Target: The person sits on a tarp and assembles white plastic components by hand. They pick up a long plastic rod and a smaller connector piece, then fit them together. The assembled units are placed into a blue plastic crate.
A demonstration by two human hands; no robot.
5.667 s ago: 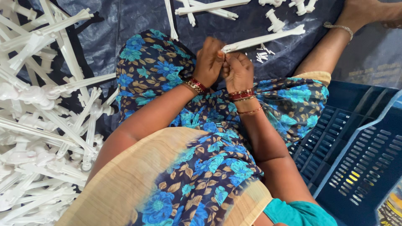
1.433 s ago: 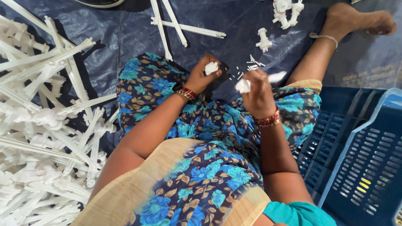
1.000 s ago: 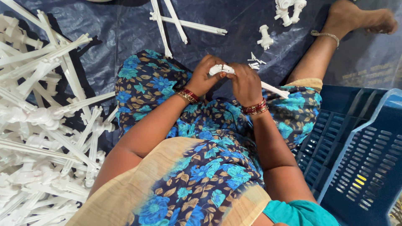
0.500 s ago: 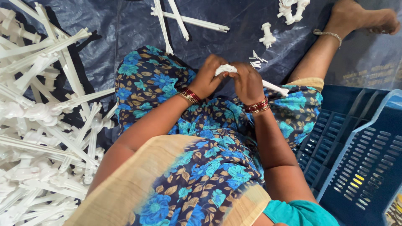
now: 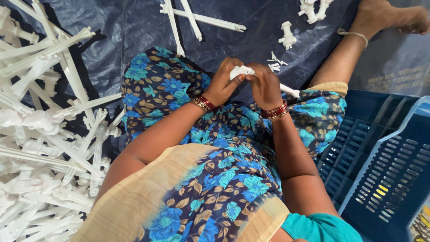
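White plastic piece (image 5: 242,71) pinched between left hand (image 5: 224,85) and right hand (image 5: 265,87), fingers clamped for twisting leverage; blue crate (image 5: 380,179) kept beside knee.

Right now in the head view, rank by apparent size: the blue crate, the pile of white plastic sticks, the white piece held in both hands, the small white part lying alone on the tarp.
1. pile of white plastic sticks
2. blue crate, cut off by the frame, so the order of the first two is unsure
3. white piece, held by the left hand and right hand, partly hidden
4. small white part; it looks close in size to the held piece.
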